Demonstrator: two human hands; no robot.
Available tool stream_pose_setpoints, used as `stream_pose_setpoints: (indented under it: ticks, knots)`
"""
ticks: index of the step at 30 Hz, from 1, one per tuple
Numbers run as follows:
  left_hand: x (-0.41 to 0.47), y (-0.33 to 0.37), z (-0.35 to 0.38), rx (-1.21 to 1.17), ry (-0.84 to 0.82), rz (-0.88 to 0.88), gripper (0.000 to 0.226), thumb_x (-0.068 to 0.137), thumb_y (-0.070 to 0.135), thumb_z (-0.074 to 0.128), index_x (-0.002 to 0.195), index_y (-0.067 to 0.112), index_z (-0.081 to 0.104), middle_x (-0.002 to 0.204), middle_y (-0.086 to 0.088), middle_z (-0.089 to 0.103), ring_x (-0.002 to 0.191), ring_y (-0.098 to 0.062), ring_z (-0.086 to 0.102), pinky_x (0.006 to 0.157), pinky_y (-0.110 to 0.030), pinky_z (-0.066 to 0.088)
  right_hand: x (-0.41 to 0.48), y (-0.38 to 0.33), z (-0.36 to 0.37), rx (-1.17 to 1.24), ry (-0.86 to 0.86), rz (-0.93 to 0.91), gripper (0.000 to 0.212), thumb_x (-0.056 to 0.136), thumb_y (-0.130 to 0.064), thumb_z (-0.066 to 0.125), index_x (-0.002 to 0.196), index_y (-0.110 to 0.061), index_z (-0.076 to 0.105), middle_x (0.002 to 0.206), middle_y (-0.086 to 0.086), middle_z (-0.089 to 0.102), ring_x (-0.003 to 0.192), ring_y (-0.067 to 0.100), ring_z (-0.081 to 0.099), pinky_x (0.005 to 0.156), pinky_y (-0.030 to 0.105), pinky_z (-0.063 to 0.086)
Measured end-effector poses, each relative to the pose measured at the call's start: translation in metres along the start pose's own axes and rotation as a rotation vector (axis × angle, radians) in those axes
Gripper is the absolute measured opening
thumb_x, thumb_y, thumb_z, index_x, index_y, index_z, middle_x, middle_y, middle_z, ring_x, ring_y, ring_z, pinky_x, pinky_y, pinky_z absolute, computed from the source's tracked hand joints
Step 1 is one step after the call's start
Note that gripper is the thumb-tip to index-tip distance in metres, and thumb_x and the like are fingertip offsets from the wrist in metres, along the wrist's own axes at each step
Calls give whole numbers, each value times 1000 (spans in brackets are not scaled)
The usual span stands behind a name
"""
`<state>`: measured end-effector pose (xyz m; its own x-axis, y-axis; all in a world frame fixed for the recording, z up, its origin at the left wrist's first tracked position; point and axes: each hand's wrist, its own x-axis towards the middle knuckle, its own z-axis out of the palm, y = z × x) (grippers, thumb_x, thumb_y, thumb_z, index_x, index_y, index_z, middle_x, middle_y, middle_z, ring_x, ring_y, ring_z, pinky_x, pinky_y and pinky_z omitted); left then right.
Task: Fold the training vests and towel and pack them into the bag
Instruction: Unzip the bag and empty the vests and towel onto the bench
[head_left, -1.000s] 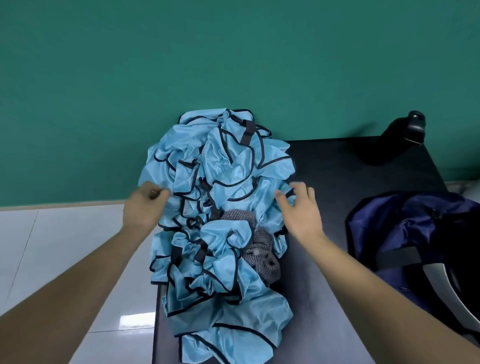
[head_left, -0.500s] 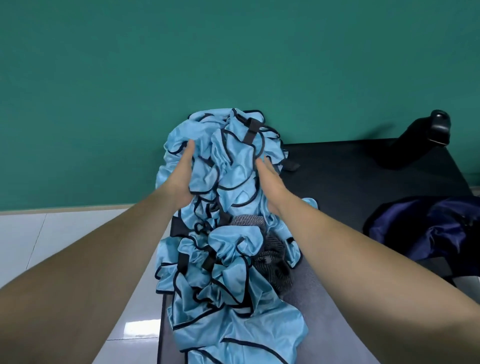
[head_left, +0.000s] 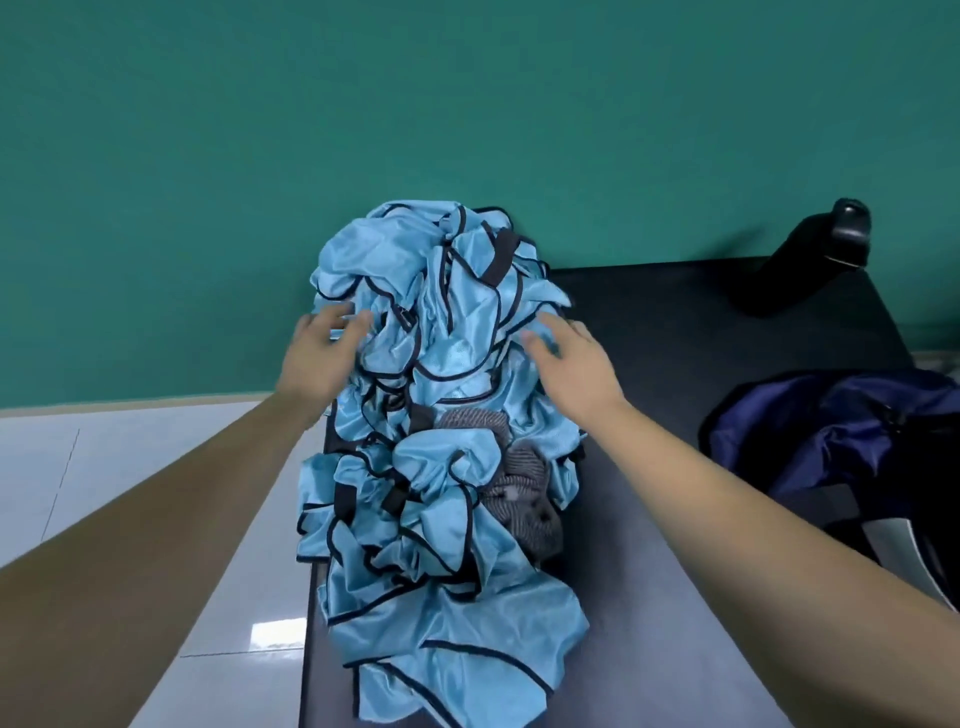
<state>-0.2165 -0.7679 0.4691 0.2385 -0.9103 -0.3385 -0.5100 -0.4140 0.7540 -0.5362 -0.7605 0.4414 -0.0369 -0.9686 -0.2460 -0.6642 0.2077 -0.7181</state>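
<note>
L hand (head_left: 323, 358) & R hand (head_left: 574, 366) flank vest pile (head_left: 441, 519) on tabletop (head_left: 675, 353), both grips released, touching cloth; grey towel (head_left: 522, 488) half buried

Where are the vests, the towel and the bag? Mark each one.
vests (head_left: 447, 358): head view, top of the blue pile.
towel (head_left: 519, 493): head view, exposed grey fold.
bag (head_left: 810, 441): head view, navy fabric, left side.

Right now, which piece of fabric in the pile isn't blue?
The towel: grey and striped, half buried on the pile's right side. The vests around it are all shiny light blue with dark trim.
</note>
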Motion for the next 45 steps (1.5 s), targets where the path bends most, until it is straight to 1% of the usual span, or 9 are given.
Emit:
stream_pose_setpoints:
  ticks: [2, 6, 11, 16, 20, 24, 35, 40, 45]
  knots:
    - [-15, -28, -9, 26, 24, -49, 66, 94, 81, 51, 151, 47, 45, 151, 3, 38, 139, -25, 49, 116, -51, 41, -22, 32, -14, 29, 73, 39, 64, 103, -67, 42, 161, -41, 38, 165, -8, 37, 147, 20, 43, 122, 48, 35]
    - [-66, -75, 5, -132, 7, -319, 74, 95, 82, 44, 160, 49, 31, 171, 3, 21, 151, -32, 36, 119, -58, 33, -67, 72, -8, 238, 55, 239, 67, 106, -63, 45, 166, -42, 26, 173, -13, 23, 160, 7, 19, 128, 34, 17]
    - [-114, -70, 48, -491, -50, -385, 79, 78, 96, 52, 148, 62, 37, 163, 12, 41, 150, -24, 41, 123, -57, 34, -106, 42, 50, 404, -91, 267, 63, 98, -80, 41, 153, -49, 46, 156, -20, 50, 139, 4, 47, 113, 35, 35]
    - [-127, -37, 69, -433, -40, -326, 61, 101, 75, 43, 157, 52, 31, 163, 9, 41, 149, -24, 40, 120, -46, 35, -128, 23, 71, 367, -193, 248, 55, 107, -62, 41, 114, -11, 62, 113, 7, 69, 107, 18, 66, 97, 45, 49]
    - [-136, -18, 49, -267, 12, -231, 57, 105, 65, 46, 157, 45, 33, 156, 6, 48, 139, -25, 48, 112, -47, 40, -145, 40, 30, 361, -89, 183, 39, 110, -52, 45, 126, -25, 68, 130, -11, 61, 120, 4, 57, 107, 28, 41]
    - [-155, 14, 36, -215, -71, -168, 55, 105, 52, 59, 155, 40, 40, 143, 7, 54, 127, -21, 53, 103, -44, 43, -177, 52, -18, 307, 4, 215, 42, 112, -47, 46, 143, -23, 63, 142, -10, 57, 130, 2, 51, 116, 21, 33]
    - [-232, 106, 77, -83, -425, -28, 36, 104, 35, 64, 138, 35, 52, 126, 11, 62, 108, -16, 62, 93, -42, 47, -271, 76, -149, 93, 341, 270, 30, 107, -37, 56, 130, -23, 69, 125, -8, 61, 120, 11, 59, 109, 36, 46]
    - [-264, 140, 139, -23, -541, 10, 23, 102, 32, 65, 125, 37, 64, 111, 13, 75, 106, -10, 71, 92, -37, 53, -282, 124, -221, -19, 419, 299, 25, 103, -32, 61, 125, -22, 68, 120, -5, 60, 114, 19, 62, 101, 41, 50]
    - [-285, 173, 237, -15, -633, 34, 15, 102, 28, 64, 111, 38, 70, 100, 12, 79, 86, -3, 75, 90, -36, 56, -262, 197, -286, -131, 451, 359, 31, 96, -29, 66, 125, -21, 65, 125, 0, 56, 114, 25, 59, 93, 41, 53]
